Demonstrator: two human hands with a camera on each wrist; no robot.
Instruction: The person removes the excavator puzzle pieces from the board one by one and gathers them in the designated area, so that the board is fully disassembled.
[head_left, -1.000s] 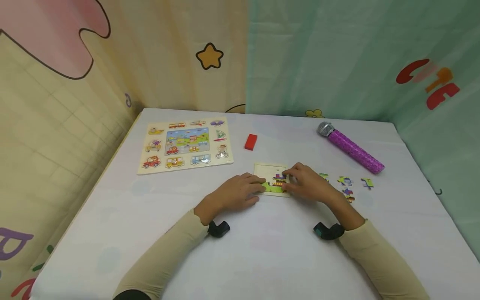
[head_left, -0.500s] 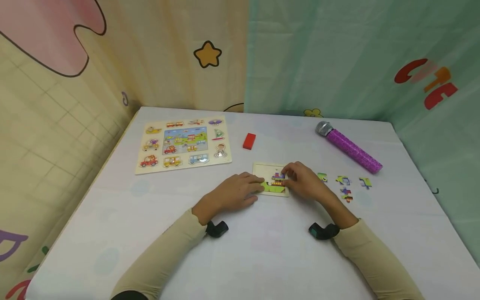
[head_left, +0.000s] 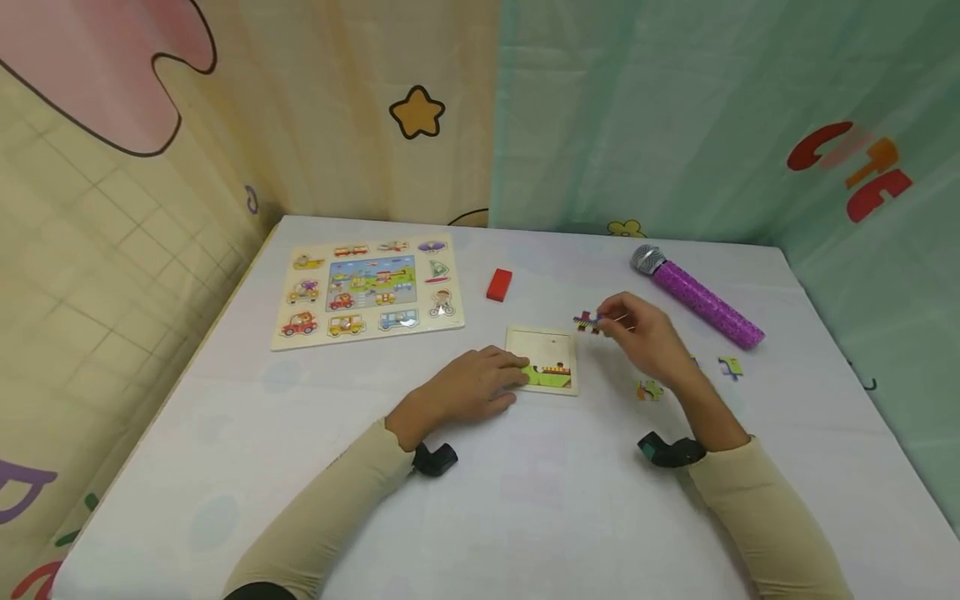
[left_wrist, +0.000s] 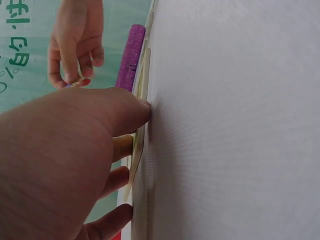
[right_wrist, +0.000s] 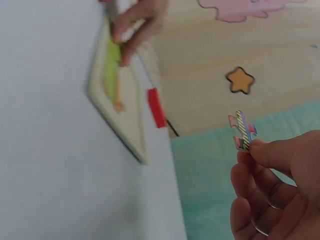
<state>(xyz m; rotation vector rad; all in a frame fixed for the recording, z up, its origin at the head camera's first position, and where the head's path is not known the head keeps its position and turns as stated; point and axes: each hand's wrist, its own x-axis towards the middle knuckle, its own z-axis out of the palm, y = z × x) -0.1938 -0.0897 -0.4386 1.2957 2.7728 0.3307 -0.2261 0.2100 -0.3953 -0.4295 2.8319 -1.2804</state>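
Between thumb and fingertips, my right hand (head_left: pixel 645 333) pinches a small striped jigsaw piece (right_wrist: pixel 242 131). This piece (head_left: pixel 587 322) is in the air by the back right corner of a small wooden puzzle board (head_left: pixel 531 338). Fingers of my left hand (head_left: pixel 472 385) rest on the board's left side. In the left wrist view the left thumb is beside the board's edge. Green and train-patterned pieces (head_left: pixel 551 377) lie along the front of the board; its back part shows bare wood.
Loose pieces lie right of the board, among them a yellow-green one (head_left: pixel 649 390) and another (head_left: pixel 731 367); my right arm partly hides others. A purple glittery microphone (head_left: pixel 705 300), a red block (head_left: pixel 499 285) and a large vehicle puzzle (head_left: pixel 322 338) stand farther back.
My right hand has lifted the striped piece off the board and moved up and right with it. A yellow-green loose piece lies nearer the front than before. The left hand has stayed put.
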